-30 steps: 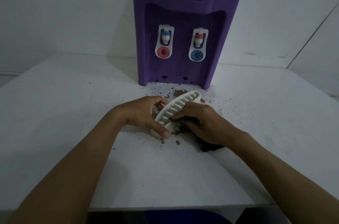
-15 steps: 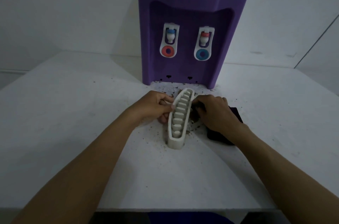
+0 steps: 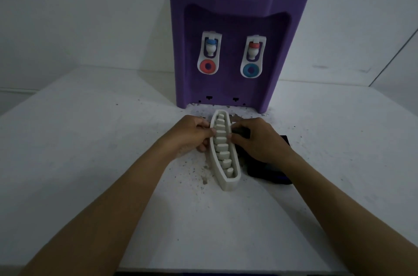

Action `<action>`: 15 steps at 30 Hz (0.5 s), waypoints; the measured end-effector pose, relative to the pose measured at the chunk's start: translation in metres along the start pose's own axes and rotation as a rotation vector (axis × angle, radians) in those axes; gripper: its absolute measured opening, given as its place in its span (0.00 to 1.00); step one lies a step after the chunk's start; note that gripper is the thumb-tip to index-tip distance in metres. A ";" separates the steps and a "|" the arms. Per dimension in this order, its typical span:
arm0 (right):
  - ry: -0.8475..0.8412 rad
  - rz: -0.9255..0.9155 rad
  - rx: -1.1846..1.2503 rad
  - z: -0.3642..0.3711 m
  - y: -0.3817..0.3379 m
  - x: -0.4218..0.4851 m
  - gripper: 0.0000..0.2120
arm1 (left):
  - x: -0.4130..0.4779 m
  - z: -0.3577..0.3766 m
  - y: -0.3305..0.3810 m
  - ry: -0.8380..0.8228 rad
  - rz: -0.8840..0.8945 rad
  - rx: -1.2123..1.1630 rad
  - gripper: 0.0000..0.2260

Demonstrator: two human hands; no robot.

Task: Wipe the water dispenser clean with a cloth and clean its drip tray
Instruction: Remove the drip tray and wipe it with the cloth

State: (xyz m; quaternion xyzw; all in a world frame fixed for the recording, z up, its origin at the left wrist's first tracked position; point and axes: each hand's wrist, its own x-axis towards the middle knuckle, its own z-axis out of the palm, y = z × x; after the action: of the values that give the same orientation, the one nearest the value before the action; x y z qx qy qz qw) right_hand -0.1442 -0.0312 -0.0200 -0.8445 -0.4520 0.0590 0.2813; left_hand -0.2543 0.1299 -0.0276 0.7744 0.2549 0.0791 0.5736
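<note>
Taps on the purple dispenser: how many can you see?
2. The left tap, blue-capped, sits above a red ring; the right tap, red-capped, sits above a blue ring. Both are in the water dispenser front recess.

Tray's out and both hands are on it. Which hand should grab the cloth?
Probably the right hand: the dark cloth lies directly under it, right of the drip tray. The left hand can steady it.
</note>
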 end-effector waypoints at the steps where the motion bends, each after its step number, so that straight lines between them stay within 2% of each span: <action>1: 0.014 -0.005 0.019 0.001 0.001 0.001 0.11 | 0.000 0.001 0.000 0.020 0.015 -0.002 0.12; 7: 0.132 -0.088 0.172 -0.001 -0.005 -0.001 0.11 | -0.001 -0.004 0.008 0.048 0.023 -0.184 0.13; 11: 0.125 -0.157 0.262 -0.003 -0.009 -0.002 0.12 | -0.007 -0.011 0.011 -0.061 -0.012 -0.488 0.14; 15: 0.177 -0.148 0.350 -0.005 -0.002 -0.002 0.12 | -0.010 -0.017 0.008 -0.158 0.013 -0.563 0.13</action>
State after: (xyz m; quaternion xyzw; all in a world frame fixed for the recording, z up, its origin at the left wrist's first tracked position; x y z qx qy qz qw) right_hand -0.1453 -0.0342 -0.0148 -0.7491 -0.4690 0.0415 0.4660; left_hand -0.2674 0.1382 -0.0126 0.5901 0.1724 0.0899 0.7836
